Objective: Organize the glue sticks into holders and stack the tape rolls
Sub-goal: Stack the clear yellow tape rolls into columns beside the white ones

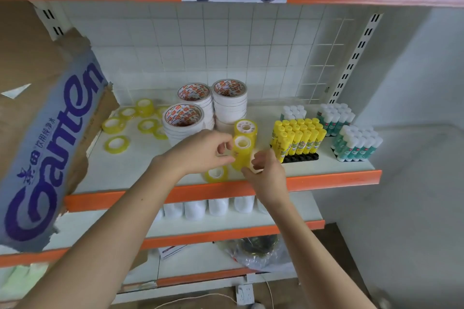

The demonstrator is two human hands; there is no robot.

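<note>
A stack of yellow clear-tape rolls [241, 155] stands near the shelf's front edge. My left hand [203, 152] pinches its upper left side. My right hand [266, 170] holds its lower right side with curled fingers. A second yellow stack [246, 129] stands just behind it. One loose yellow roll [216, 173] lies below my left hand. Several more yellow rolls [116, 144] lie scattered at the shelf's left. Three stacks of white tape rolls [183, 120] stand behind. Yellow glue sticks [298, 138] fill a black holder [301, 157]; green-and-white glue sticks [356, 143] stand at the right.
A large cardboard box [50, 133] with blue lettering leans at the left of the white shelf [150, 173]. A wire grid [313, 70] backs the shelf. White containers [218, 206] sit on the shelf below. A power strip [244, 293] lies on the floor.
</note>
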